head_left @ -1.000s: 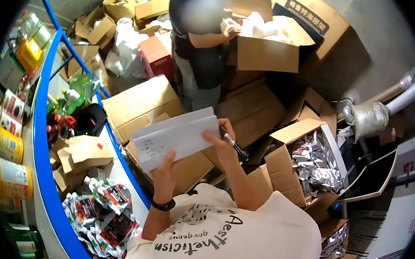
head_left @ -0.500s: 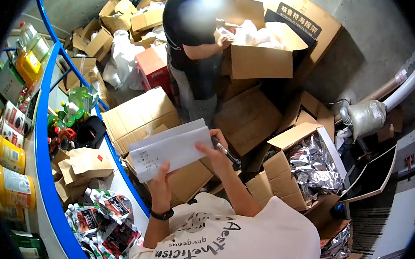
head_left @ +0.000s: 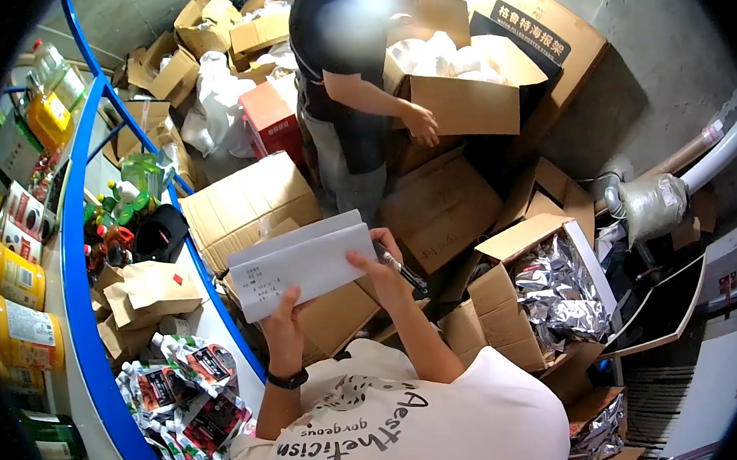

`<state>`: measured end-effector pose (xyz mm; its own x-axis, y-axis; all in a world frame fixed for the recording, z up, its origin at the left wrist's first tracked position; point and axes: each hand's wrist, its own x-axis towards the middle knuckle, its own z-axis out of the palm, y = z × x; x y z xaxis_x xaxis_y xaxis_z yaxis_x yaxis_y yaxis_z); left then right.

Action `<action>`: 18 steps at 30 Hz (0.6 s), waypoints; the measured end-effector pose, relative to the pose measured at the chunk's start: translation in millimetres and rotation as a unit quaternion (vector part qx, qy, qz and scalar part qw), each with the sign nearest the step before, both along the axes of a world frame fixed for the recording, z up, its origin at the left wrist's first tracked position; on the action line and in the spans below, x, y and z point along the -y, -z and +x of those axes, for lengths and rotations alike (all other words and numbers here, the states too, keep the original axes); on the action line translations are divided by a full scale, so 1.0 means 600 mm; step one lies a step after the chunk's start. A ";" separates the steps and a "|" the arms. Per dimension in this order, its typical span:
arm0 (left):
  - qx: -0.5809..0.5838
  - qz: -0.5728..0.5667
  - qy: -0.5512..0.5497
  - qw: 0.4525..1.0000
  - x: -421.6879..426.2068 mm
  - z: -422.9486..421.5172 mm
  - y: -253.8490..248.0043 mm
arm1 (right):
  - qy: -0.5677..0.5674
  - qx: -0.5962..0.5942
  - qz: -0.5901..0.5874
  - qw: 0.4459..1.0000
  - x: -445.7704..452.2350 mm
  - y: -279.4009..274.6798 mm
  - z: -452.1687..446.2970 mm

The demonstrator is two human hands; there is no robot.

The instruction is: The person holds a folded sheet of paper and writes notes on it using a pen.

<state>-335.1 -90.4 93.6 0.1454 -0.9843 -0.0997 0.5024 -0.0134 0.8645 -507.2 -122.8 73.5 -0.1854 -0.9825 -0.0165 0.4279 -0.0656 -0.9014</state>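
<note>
A folded white sheet of paper point(head_left: 320, 263) with lines of small handwriting is held in front of my chest. My left hand point(head_left: 284, 326) grips its lower edge, thumb on top; a black watch band circles that wrist. At the paper's right end, my right hand point(head_left: 382, 272) pinches it with the thumb on its face. A dark, pen-like item point(head_left: 403, 272) also sits in the right hand, pointing down and right; its exact kind is unclear. Below the paper lies an open cardboard box point(head_left: 336, 318), partly hidden by my hands.
Ahead stands a person in dark clothes point(head_left: 341, 86) beside an open carton point(head_left: 467, 108) of white bundles. On my right, a box holds silver foil packs point(head_left: 561, 289). A blue-edged shelf point(head_left: 94, 335) on my left carries pouches point(head_left: 195, 370), paper bags point(head_left: 155, 292) and bottles.
The other person's hand has come away from the carton's top and now hangs lower, in front of the carton's side. My hands and the paper stay nearly still.
</note>
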 end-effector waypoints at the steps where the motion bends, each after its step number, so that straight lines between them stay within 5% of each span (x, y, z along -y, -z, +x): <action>1: -0.003 0.002 0.004 1.000 0.000 0.001 0.002 | 0.001 -0.004 -0.001 1.000 0.000 0.001 0.000; 18: 0.010 -0.002 -0.015 1.000 0.000 0.003 0.002 | -0.027 0.029 0.031 0.999 -0.003 0.001 0.003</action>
<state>-333.6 -90.4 92.4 0.1770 -0.9799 -0.0921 0.4859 0.0056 0.8740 -505.7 -120.8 73.2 -0.1288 -0.9878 -0.0877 0.4816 0.0150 -0.8762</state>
